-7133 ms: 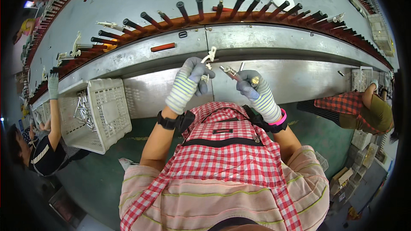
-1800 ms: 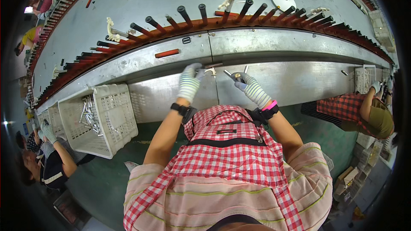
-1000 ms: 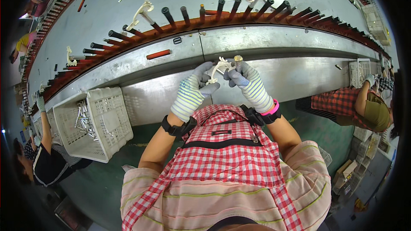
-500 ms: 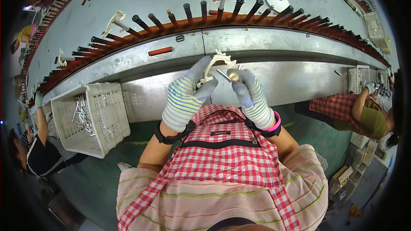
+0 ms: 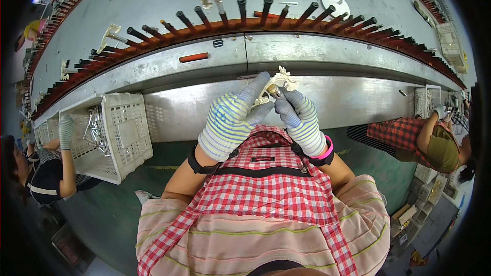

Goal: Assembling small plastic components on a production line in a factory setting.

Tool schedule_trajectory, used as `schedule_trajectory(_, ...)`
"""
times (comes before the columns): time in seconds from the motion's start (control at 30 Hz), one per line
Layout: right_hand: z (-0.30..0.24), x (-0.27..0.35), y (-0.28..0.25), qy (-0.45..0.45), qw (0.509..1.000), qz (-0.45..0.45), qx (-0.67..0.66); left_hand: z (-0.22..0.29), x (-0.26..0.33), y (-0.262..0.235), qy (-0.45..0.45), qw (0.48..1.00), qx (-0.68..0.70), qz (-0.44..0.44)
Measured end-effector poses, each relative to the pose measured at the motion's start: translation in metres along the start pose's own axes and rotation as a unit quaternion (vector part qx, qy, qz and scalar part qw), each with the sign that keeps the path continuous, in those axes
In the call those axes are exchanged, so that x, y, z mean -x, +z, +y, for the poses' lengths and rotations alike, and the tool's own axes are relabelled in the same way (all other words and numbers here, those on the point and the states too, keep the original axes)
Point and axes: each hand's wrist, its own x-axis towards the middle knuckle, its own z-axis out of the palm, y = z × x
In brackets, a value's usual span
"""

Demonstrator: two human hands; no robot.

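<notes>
In front of my apron, my left hand (image 5: 229,118), in a striped grey-tipped glove, pinches a cream curved ornate piece (image 5: 283,77) with scrolled edges. My right hand (image 5: 298,111), gloved alike, is closed on a small metal part with a brass-coloured end (image 5: 272,89). That end lies against the inner side of the cream curve; whether it is seated in it is hidden by my fingers. Both hands are close together above the steel ledge.
Beyond the ledge runs a curved rail with upright black-sleeved pegs (image 5: 267,9). Cream ornate pieces on metal stems (image 5: 220,4) sit on some. A red tube (image 5: 194,58) lies on the frame. At left stands a white crate (image 5: 125,135) of metal rods, a co-worker's gloved hand (image 5: 66,132) at it.
My right hand has brought the brass-ended part against the cream piece. The pegs and the pieces on them have shifted left. The left co-worker's hand has come from the rail to the crate.
</notes>
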Motion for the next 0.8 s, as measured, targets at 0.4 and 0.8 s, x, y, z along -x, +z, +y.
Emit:
schedule_trajectory(0.4, 0.005, 0.001, 0.001, 0.022, 0.999, -0.005, -0.044, 0.0, -0.002, -0.002, 0.025, 1.0, 0.008, -0.007)
schedule_trajectory(0.8, 0.015, 0.004, -0.001, 0.038, 0.998, 0.004, -0.057, -0.002, -0.006, -0.007, 0.064, 0.995, -0.065, -0.044)
